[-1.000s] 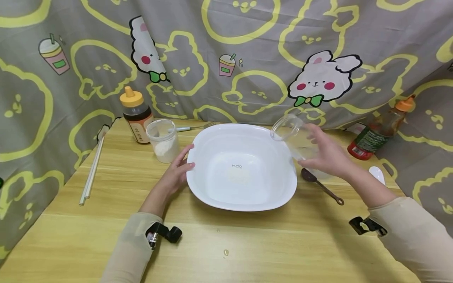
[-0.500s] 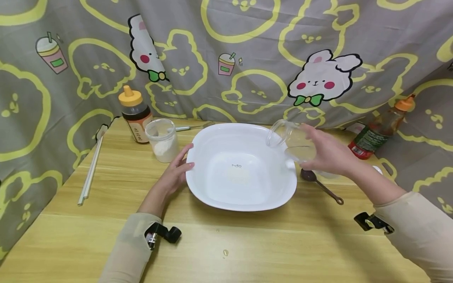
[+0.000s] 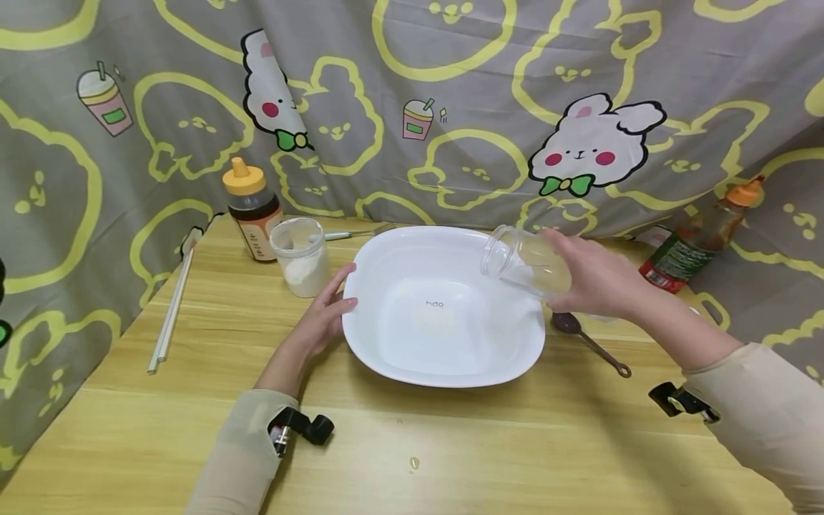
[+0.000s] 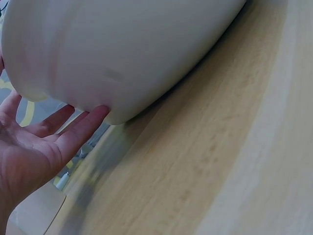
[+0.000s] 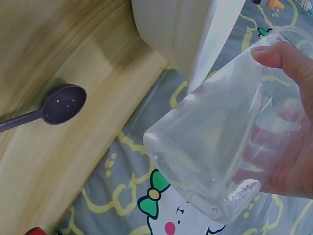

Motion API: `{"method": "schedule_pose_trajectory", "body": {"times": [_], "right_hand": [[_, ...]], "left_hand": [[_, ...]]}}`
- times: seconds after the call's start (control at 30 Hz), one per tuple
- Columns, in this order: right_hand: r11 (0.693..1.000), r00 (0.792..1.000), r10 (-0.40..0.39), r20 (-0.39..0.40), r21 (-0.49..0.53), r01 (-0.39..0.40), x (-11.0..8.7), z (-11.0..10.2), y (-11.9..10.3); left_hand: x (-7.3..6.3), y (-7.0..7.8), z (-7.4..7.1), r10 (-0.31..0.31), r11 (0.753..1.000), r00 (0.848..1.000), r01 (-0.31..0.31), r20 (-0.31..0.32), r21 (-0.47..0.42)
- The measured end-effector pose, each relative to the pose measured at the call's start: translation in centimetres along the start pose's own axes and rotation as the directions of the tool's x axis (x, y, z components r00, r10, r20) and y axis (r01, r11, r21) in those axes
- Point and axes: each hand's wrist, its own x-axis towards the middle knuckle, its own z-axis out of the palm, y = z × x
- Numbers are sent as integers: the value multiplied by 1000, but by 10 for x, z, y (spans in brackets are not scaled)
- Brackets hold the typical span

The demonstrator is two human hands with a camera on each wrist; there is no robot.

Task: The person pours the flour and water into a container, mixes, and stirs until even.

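Note:
A white basin point(image 3: 444, 357) stands on the wooden table in front of me. My left hand point(image 3: 322, 315) holds its left rim, two fingertips showing on top; in the left wrist view, fingers point(image 4: 80, 129) touch the outer wall from beside and below. My right hand point(image 3: 595, 275) grips a clear jar point(image 3: 528, 261), thumb on one side and fingers round the other. The jar lies almost on its side, its mouth over the basin's right part. Clear liquid shows inside the jar point(image 5: 210, 132). A faint pale patch is on the basin's floor.
A jar of white powder point(image 3: 302, 265), a yellow-capped squeeze bottle point(image 3: 254, 214) and a whisk-like tool point(image 3: 341, 234) stand or lie back left. Chopsticks point(image 3: 172, 315) lie left. A brown measuring spoon point(image 3: 589, 343) lies right of the basin, a red sauce bottle point(image 3: 692, 243) behind it.
My right hand has tipped the clear jar further, its mouth lower and slightly left over the basin. The left hand keeps its place on the rim.

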Motion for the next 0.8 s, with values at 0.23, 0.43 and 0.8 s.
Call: {"method": "schedule_pose_trajectory", "body": {"times": [0.23,0.43,0.8], "right_hand": [[999,1000,-2,11,-43,3,2,-4,-3],[995,1000,-13,20,-98,15,4,-5,-4],[984,999,-24,47,-176,32,6,-4,-8]], "left_hand": [[0,1,0,-3,1000,1000,3,-6,-1],[-1,1,1,-4,1000,1000,4,-10,-3],[0,0,1,8,1000,1000,-8,3,5]]}}
